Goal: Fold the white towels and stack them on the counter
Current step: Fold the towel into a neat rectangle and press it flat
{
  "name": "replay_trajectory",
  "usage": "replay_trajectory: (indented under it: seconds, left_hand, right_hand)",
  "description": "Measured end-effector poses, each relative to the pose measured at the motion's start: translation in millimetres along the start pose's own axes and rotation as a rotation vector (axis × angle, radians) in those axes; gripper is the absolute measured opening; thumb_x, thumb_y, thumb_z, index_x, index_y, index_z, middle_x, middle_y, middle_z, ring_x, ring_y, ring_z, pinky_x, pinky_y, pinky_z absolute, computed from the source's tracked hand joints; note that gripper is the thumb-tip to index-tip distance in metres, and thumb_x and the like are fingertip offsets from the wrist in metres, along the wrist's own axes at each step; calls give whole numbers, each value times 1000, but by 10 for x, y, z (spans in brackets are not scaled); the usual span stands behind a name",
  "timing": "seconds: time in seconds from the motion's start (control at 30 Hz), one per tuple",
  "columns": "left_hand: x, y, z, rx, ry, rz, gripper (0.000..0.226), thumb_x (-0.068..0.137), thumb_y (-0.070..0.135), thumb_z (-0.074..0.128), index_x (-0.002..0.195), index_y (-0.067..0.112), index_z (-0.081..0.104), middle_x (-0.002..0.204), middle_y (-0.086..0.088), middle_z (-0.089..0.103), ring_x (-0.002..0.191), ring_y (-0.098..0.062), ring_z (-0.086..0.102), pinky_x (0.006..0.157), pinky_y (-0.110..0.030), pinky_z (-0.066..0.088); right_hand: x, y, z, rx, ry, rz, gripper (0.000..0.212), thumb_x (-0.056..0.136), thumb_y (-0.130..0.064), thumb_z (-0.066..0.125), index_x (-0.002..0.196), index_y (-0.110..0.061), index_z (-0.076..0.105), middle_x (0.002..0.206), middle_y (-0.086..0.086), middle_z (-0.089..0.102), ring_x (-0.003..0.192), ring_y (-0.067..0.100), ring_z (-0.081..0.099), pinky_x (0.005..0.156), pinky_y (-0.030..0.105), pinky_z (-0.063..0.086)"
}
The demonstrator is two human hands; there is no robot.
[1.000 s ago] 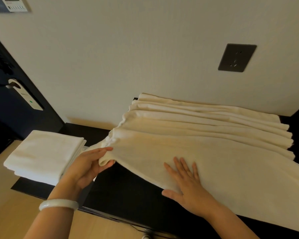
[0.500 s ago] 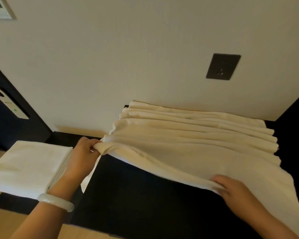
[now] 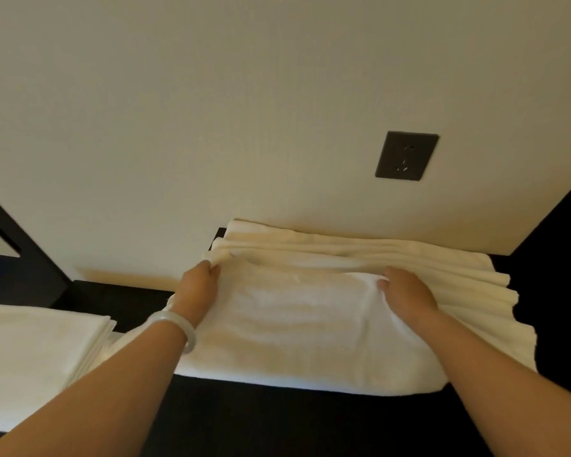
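Pinching the white towel [image 3: 294, 324] by its far edge, left hand [image 3: 198, 288] and right hand [image 3: 406, 291] hide their fingertips; the towel stack [image 3: 30, 351] is cut off at left.

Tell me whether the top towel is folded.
Folded: top towel has a rounded near fold; left hand and right hand grip its edge.

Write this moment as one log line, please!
step: folding towel | left hand: pinches towel corner | right hand: grips towel edge | towel: doubled over on pile | stack: left on counter
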State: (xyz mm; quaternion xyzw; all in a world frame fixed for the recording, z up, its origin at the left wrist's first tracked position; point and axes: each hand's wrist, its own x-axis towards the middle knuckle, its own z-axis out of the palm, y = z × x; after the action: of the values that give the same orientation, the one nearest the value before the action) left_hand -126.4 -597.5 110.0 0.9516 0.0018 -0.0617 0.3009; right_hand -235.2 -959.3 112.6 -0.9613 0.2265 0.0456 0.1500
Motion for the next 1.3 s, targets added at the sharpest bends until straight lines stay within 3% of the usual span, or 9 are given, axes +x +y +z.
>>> replay_trajectory:
  seconds: [0.1, 0.23, 0.33, 0.57, 0.83, 1.03, 1.17, 1.23, 1.3]
  left_hand:
    - [-53, -170, 212, 134, 41, 21, 31, 103, 40, 30, 87, 18, 44, 84, -6, 60, 74, -31, 56, 70, -36, 44]
    - [-365, -267, 285, 118, 131, 102, 22, 104, 29, 32, 85, 21, 39, 77, 3, 49, 67, -18, 48, 64, -36, 39]
    - [-624, -323, 261, 100, 168, 124, 26, 105, 30, 36, 84, 16, 41, 70, 6, 44, 64, -20, 46, 63, -34, 36]
    - [-1221, -577, 167, 73, 157, 61, 31, 103, 36, 37, 81, 17, 46, 70, 3, 55, 65, -18, 56, 61, -36, 44]
    - [-1803, -832, 59, 53, 107, -22, 33, 102, 36, 41, 75, 19, 45, 65, 2, 54, 60, -15, 53, 54, -34, 37]
    - [-1743, -590, -361, -331, -3, -147, 28, 101, 40, 42, 84, 25, 59, 86, -3, 64, 80, -16, 59, 66, -23, 40]
    - [-1765, -263, -760, -494, 11, -164, 28, 100, 38, 44, 83, 26, 62, 84, 0, 64, 82, -16, 59, 65, -26, 39]
    - [-1655, -98, -955, -520, 34, -104, 35, 99, 39, 44, 82, 19, 65, 75, -9, 66, 73, -21, 62, 62, -25, 40]
    - [-1406, 47, -1087, -480, 76, 5, 49, 98, 43, 44, 81, 4, 67, 73, -19, 65, 65, -29, 62, 61, -28, 43]
  right_hand:
    - [-154, 32, 235, -53, 116, -9, 29, 105, -30, 36, 122, -12, 51, 116, 11, 60, 104, 31, 59, 71, 33, 37]
    - [-471, 117, 443, -212, 397, -217, 15, 90, -18, 65, 86, -11, 52, 77, 8, 54, 64, 28, 54, 56, 35, 40]
    - [-695, 189, 520, -223, 458, -301, 16, 94, -23, 50, 83, -12, 51, 73, 8, 51, 62, 29, 52, 56, 38, 44]
    - [-1148, 374, 420, -69, 113, -100, 28, 101, -44, 41, 84, -22, 42, 81, 5, 67, 84, 31, 66, 63, 36, 40]
    - [-1633, 462, 365, 46, -44, -91, 25, 99, -48, 45, 83, -30, 40, 69, -10, 57, 74, 20, 61, 67, 35, 44]
    - [-1765, 569, 47, 243, -230, -22, 16, 92, -38, 65, 84, -28, 56, 75, -4, 67, 74, 9, 63, 69, 20, 45]
    - [-1699, 738, -541, 371, -174, 12, 9, 81, -26, 76, 75, -24, 70, 70, -6, 69, 81, 15, 63, 77, 19, 42]
    - [-1485, 946, -847, 373, -219, 4, 19, 75, -42, 78, 77, -24, 71, 77, 0, 70, 79, 15, 63, 76, 19, 46]
    - [-1143, 1094, -1160, 435, -163, -23, 48, 70, -62, 74, 90, -19, 73, 85, 19, 71, 74, 21, 70, 73, 32, 57]
